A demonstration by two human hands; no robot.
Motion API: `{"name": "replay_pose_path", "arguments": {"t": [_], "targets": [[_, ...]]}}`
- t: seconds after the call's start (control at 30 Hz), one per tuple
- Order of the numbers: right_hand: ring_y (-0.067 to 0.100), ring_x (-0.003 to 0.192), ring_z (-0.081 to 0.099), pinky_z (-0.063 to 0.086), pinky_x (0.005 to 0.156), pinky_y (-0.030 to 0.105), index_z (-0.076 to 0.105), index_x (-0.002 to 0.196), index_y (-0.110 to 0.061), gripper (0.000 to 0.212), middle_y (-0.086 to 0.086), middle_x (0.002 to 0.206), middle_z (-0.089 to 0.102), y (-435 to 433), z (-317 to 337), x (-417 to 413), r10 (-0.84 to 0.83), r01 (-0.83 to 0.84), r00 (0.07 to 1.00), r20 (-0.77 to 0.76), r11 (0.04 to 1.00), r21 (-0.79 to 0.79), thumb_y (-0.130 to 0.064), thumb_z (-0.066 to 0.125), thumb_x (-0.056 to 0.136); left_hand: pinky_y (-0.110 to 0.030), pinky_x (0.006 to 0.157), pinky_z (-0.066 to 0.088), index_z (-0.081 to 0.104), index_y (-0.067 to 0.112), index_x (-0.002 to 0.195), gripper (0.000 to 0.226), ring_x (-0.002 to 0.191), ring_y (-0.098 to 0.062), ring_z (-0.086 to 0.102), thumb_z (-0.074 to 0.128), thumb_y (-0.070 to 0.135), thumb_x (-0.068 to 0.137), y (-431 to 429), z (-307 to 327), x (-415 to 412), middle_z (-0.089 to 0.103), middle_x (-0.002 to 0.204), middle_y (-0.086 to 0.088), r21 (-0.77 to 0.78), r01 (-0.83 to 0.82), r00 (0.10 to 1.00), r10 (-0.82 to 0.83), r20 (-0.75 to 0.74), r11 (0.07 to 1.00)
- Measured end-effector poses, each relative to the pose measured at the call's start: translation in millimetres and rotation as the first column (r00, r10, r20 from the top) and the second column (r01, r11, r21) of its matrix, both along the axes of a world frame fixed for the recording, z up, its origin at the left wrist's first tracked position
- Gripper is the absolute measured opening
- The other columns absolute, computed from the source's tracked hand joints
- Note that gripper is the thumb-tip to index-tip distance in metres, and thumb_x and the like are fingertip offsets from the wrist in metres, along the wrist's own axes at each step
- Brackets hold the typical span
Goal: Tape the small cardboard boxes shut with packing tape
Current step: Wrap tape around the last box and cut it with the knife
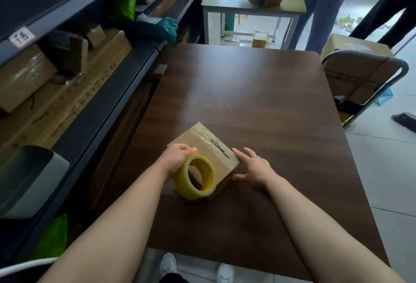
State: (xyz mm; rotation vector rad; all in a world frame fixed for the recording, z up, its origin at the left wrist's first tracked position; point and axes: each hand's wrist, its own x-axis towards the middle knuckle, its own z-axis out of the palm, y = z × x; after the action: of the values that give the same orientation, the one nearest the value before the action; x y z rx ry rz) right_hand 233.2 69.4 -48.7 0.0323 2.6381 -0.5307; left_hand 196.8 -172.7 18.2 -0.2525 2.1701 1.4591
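Dark shelving [135,64] stacked with cartons runs close along the left edge of the wooden table [247,93]. The left hand [177,158] grips a roll of yellowish packing tape [183,184], fingers curled over its top. The roll stands on edge against the near-left side of the small cardboard box [198,142]. The box sits in the near middle of the table, turned at an angle to its edges. It is brown, with glossy clear tape along the top seam and a dark ragged line under it. The right hand [254,169] rests against the box's near-right corner, fingers spread and straight. Bare tabletop stretches beyond the box and to its right. A metal chair [360,51] stands off the far-right corner.
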Motion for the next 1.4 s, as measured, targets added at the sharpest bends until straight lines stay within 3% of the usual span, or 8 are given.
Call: {"name": "replay_pose_path", "arguments": {"t": [0.23, 0.3, 0.47, 0.63, 0.9, 1.07, 1.3, 1.4], "targets": [[0.022, 0.149, 0.013, 0.017, 0.120, 0.039, 0.006, 0.156, -0.027, 0.104, 0.003, 0.163, 0.005, -6, 9, 0, -0.139, 0.143, 0.990, 0.033, 0.969, -0.203, -0.026, 0.074, 0.077, -0.025, 0.090, 0.041, 0.061, -0.004, 0.115, 0.024, 0.119, -0.024, 0.054, 0.055, 0.009, 0.096, -4, -10, -23, 0.055, 0.133, -0.009, -0.052, 0.041, 0.997, -0.037, 0.072, 0.998], [0.016, 0.150, 0.007, 0.011, 0.121, 0.030, 0.009, 0.156, -0.018, 0.087, 0.003, 0.163, 0.007, -20, 6, 16, -0.358, 0.321, 0.933, -0.044, 0.878, -0.356, -0.014, 0.061, 0.086, -0.027, 0.090, 0.042, 0.061, -0.005, 0.119, 0.029, 0.116, -0.026, 0.056, 0.056, 0.011, 0.096, -7, -14, -29, 0.059, 0.127, -0.014, -0.079, 0.055, 0.996, -0.049, 0.073, 0.995], [0.004, 0.144, -0.016, -0.008, 0.115, 0.020, -0.011, 0.153, -0.013, 0.067, 0.000, 0.161, -0.018, -76, -12, 43, -0.559, 0.474, 0.829, 0.006, 0.697, -0.539, -0.030, 0.031, 0.105, -0.031, 0.073, 0.042, 0.056, 0.010, 0.059, 0.032, 0.082, -0.023, 0.054, 0.065, 0.016, 0.089, -7, -20, -43, 0.057, 0.069, -0.008, -0.156, 0.082, 0.994, -0.071, 0.078, 0.984], [0.013, 0.148, -0.016, -0.006, 0.121, 0.033, -0.023, 0.150, -0.016, 0.073, -0.001, 0.159, -0.023, -106, -23, 33, -0.718, 0.610, 0.694, 0.051, 0.549, -0.572, -0.041, 0.027, 0.103, -0.042, 0.093, 0.050, 0.067, -0.006, 0.102, 0.031, 0.107, -0.037, 0.062, 0.062, 0.023, 0.091, -10, -26, -47, 0.066, 0.110, -0.025, -0.150, 0.115, 0.990, -0.100, 0.104, 0.982], [0.019, 0.150, 0.004, 0.007, 0.120, 0.034, -0.015, 0.152, -0.017, 0.068, 0.000, 0.163, 0.001, -113, 2, 26, -0.822, 0.729, 0.435, 0.367, 0.081, -0.680, -0.041, 0.027, 0.105, -0.042, 0.080, 0.054, 0.063, 0.012, 0.071, 0.020, 0.080, -0.026, 0.062, 0.064, 0.021, 0.089, -18, -39, -36, 0.066, 0.080, -0.011, 0.043, -0.066, 0.990, 0.059, 0.131, 0.997], [0.014, 0.149, 0.000, 0.009, 0.121, 0.038, 0.019, 0.154, -0.024, 0.072, -0.001, 0.163, 0.000, -112, 35, 34, -0.801, 0.629, 0.597, 0.047, 0.430, -0.648, -0.035, 0.056, 0.093, -0.031, 0.069, 0.051, 0.063, 0.012, 0.080, 0.016, 0.079, -0.022, 0.062, 0.063, 0.024, 0.091, -18, -26, -32, 0.066, 0.084, -0.007, 0.181, -0.278, 0.953, 0.247, 0.178, 0.943], [0.005, 0.137, 0.024, 0.022, 0.112, 0.025, 0.071, 0.102, -0.019, 0.031, -0.008, 0.143, 0.040, -134, 83, 31, -0.511, 0.364, 0.841, -0.175, 0.775, -0.516, -0.042, 0.074, 0.081, -0.041, 0.083, 0.056, 0.063, 0.015, 0.075, 0.016, 0.085, -0.029, 0.066, 0.067, 0.024, 0.088, -4, -6, -38, 0.068, 0.091, -0.012, 0.296, -0.509, 0.859, 0.452, 0.240, 0.809], [0.006, 0.132, 0.036, 0.028, 0.106, 0.022, 0.068, 0.080, -0.019, 0.018, -0.002, 0.132, 0.055, -128, 91, 26, -0.530, 0.376, 0.834, -0.151, 0.747, -0.548, -0.036, 0.073, 0.083, -0.043, 0.084, 0.056, 0.067, 0.009, 0.076, 0.012, 0.083, -0.028, 0.066, 0.074, 0.017, 0.082, -5, 0, -47, 0.070, 0.089, -0.016, 0.336, -0.462, 0.884, 0.396, 0.250, 0.820]]}}
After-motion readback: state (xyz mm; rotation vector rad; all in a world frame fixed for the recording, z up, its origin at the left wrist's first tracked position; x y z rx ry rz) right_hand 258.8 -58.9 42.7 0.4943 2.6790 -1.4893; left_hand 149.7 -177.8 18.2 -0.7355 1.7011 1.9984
